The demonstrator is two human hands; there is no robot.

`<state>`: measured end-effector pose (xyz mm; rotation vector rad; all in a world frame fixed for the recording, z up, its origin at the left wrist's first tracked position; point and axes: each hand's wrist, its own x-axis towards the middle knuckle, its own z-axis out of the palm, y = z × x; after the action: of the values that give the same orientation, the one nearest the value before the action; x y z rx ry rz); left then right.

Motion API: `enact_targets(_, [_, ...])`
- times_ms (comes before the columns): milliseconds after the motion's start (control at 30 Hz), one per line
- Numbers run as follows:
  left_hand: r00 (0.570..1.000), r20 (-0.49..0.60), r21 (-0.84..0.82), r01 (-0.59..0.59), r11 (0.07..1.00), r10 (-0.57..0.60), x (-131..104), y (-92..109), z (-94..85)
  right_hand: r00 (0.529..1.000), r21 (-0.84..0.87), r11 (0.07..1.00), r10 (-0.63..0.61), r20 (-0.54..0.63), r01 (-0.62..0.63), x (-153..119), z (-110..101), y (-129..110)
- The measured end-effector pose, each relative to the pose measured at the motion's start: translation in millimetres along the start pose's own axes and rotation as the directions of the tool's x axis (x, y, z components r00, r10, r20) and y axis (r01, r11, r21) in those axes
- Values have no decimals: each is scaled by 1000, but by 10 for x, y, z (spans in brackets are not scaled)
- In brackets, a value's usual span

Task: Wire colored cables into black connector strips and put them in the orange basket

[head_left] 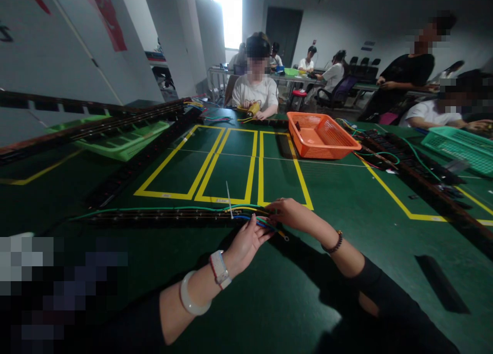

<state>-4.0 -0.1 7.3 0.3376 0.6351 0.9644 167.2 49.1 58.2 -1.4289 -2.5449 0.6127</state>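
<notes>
A long dark strip (154,218) with metal studs lies crosswise in front of me. Along it runs a green wire (154,209), joined at the right end by a bundle of blue, green and yellow wires (246,218). Fingers of my left hand (244,245) close on the bundle from below. My right hand (290,215) pinches the same wires from above and to the right; its fingertips are partly hidden. A ring terminal (285,238) on a yellow lead sticks out under my hands. Around the wires, left of my fingers, a white cable tie (229,197) has its tail standing up.
An orange basket (323,151) stands beyond yellow tape outlines (254,164) on the green table. A green basket (127,149) and more dark strips (131,164) are at left. Wired strips (423,174) and a teal basket (462,149) lie right. A co-worker (256,90) sits opposite.
</notes>
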Motion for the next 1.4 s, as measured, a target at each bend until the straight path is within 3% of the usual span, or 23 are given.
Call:
enact_targets(200, [999, -35, -15, -1, 1000, 1, -21, 7, 18, 994, -57, 993, 108, -11, -108, -134, -196, -118])
enact_targets(400, [999, 41, 24, -34, 999, 33, -3, -17, -6, 987, -108, 990, 106, 121, -93, -221, -100, -277])
enact_targets(600, [997, 61, 14, -46, 999, 45, -10, -6, 0, 988, -191, 974, 140, 65, -125, -200, -99, -244])
enact_targets(767, [1000, 15, 93, -25, 995, 24, -47, -5, -8, 982, -269, 945, 186, -22, -185, -150, -115, -180])
enact_targets(1000, [1000, -13, 103, -9, 995, 11, -64, -3, 7, 957, -410, 873, 290, 2, -264, -57, 57, -204])
enact_targets(1233, [1000, -14, 91, 9, 996, -8, -58, 3, -6, 973, -294, 929, 197, -117, -223, -174, -114, -354])
enact_targets(1400, [999, -34, 17, 12, 1000, -11, -21, -12, -18, 999, -328, 944, 35, -16, -38, -298, -81, -578])
